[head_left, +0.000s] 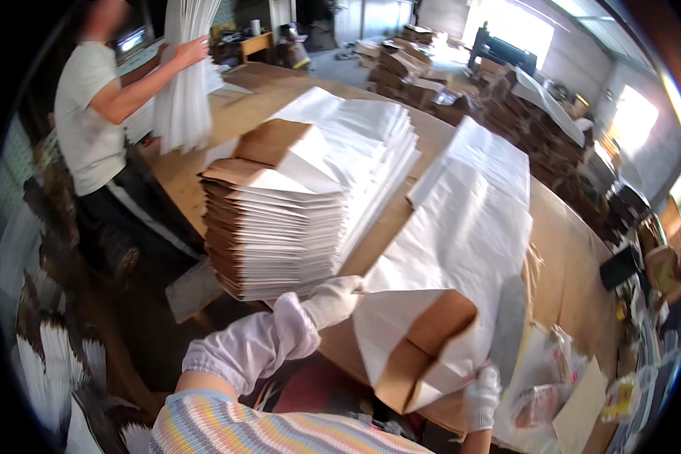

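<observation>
— What could go wrong here?

— The white paper bag [446, 265] lies between the two grips and runs on beyond them, its brown fold [431, 340] spread at the near end. If the left grip [334, 301] and the right grip [482, 397] pulled unevenly, I think the paper could skew, crease or tear at a corner.

— How firmly do they have it?

— The left grip's gloved fingers lie close together at the bag's left corner; whether they pinch it, I can't tell. The right grip is at the near right edge, and I can't tell there either.

— Any other risk?

— The tall stack [280, 234] stands just beyond the left grip and to its left. A knock from that forearm might make its layers slide. The clear plastic packets [541, 401], right of the right grip, could catch the bag's edge.

— And the count?

— Two grips, both gloved. One bag with its end spread. One stack, its layers too many to number. One co-worker [91, 121], well beyond the left grip, holding one bundle of white paper [181, 91]. One surface [575, 265] under the bag. The packets overlap too much to count.
</observation>
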`<move>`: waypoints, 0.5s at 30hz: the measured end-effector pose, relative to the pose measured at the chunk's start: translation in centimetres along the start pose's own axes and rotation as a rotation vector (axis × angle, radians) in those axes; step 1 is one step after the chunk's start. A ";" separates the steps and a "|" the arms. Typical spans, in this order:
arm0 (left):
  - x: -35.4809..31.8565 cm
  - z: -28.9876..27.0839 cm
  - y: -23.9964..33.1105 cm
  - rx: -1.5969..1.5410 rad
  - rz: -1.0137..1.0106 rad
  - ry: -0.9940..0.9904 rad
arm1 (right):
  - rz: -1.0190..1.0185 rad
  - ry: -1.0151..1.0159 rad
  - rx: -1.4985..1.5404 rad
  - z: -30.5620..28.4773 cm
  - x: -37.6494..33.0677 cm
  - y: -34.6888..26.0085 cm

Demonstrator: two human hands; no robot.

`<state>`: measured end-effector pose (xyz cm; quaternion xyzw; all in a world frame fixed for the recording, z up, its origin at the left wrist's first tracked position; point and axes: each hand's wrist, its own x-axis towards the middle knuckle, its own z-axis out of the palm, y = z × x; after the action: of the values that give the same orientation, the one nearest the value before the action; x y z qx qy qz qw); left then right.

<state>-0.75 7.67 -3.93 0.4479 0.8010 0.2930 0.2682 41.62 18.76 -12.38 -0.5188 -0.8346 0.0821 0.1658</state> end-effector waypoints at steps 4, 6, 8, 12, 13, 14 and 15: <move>0.6 -8.8 5.1 0.021 0.579 0.187 | 0.131 -0.164 0.462 1.9 1.5 -5.2; 1.9 -14.2 6.4 0.467 0.877 0.577 | 0.024 -0.128 0.689 2.5 5.0 -8.9; 4.3 -20.4 7.0 0.475 0.718 0.622 | -0.116 -0.086 0.794 -1.4 11.1 -15.7; 6.6 -34.6 2.4 0.376 0.358 0.823 | -0.239 -0.113 0.648 -4.8 23.3 -31.4; 7.4 -38.6 -1.0 0.403 0.191 0.857 | -0.239 -0.128 0.597 -6.2 24.4 -36.0; 8.8 -41.9 -4.4 0.419 0.034 0.887 | -0.290 -0.116 0.586 -5.0 26.6 -38.7; 9.5 -40.8 -6.2 0.392 -0.069 0.851 | -0.275 -0.144 0.688 -3.2 28.1 -40.2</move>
<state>-36.82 3.94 18.01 0.3032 0.8944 0.2848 -0.1640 -2.41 25.70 8.37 -0.3088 -0.8297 0.3708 0.2806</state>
